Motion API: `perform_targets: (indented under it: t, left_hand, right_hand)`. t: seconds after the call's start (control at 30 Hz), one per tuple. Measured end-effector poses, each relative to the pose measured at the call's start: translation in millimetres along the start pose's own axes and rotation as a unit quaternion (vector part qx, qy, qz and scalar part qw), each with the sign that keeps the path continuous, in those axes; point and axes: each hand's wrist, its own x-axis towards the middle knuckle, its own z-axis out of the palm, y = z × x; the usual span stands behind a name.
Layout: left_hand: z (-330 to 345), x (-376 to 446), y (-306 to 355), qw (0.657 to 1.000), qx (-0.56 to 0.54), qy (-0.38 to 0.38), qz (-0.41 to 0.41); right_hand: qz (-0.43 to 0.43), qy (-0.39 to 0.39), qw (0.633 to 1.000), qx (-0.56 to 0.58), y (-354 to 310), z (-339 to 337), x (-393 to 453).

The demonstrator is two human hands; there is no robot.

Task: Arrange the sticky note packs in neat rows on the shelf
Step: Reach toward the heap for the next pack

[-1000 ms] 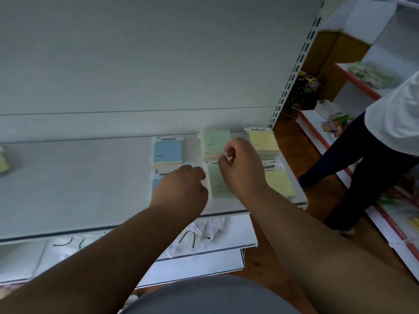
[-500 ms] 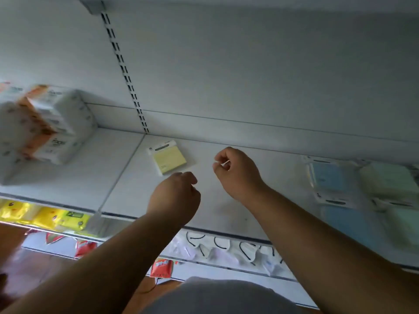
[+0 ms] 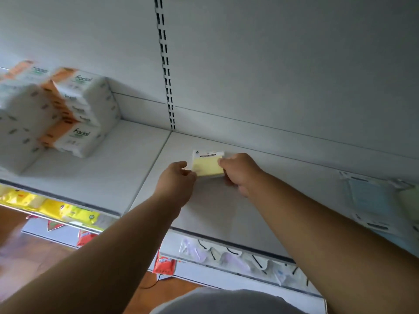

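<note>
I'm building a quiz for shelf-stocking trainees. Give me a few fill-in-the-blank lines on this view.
1. Both hands are at a pack whose notes are ____ in colour.
2. The stacked tissue packs carry the printed word ____.
3. The blue pack lies to the ____ of the right hand.
4. The left hand meets the pack's ____ edge.

Missing words: yellow; Facial; right; left

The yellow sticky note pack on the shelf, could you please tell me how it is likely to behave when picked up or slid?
The yellow sticky note pack looks small and flat, so probably light and unlikely to tip or roll. Its glossy wrapper suggests it would slide easily on the smooth shelf. The left hand and right hand meet its side edges, hinting it holds its shape.
</note>
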Motion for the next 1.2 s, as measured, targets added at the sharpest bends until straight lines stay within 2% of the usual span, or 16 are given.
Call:
perform_targets:
  t: [0.1,0.23,0.33,0.47,0.7,0.83,0.97,1.1,1.2]
  left_hand:
    - [18,-11,9,0.986,-0.15,-0.053,-0.05]
    - [53,-38,24,0.97,-0.199,-0.135,-0.02]
    - [90,-66,42,0.964,-0.169,-0.202,0.018]
    - [156,-113,73,0.953,-0.09,-0.266,0.114]
    - [299,-223,109,0.908,0.02,-0.334,0.254]
    - [384,-293,118,0.889,0.093,-0.333,0.299]
    - [456,-331,125,0.872,0.192,-0.305,0.33]
    - [497,-339,126,0.868,0.284,-0.265,0.309]
    - [509,-339,121,0.861,0.324,-0.244,0.306]
  right_hand:
    - [-0.042,0.014,0.998,-0.042,4,-27,-16]
    - [-0.128,0.076,0.974,-0.17,14,-84,-48]
    - [-0.175,0.133,0.948,-0.233,30,-137,-84]
    - [-0.195,0.22,0.914,-0.281,63,-218,-135]
    - [-0.139,0.357,0.892,-0.24,151,-375,-222]
    - [-0.083,0.333,0.91,-0.233,216,-465,-257]
    - [-0.036,0.303,0.918,-0.255,261,-529,-252]
    - [-0.008,0.226,0.926,-0.302,276,-558,-222]
    - [-0.021,0.19,0.927,-0.322,280,-563,-201]
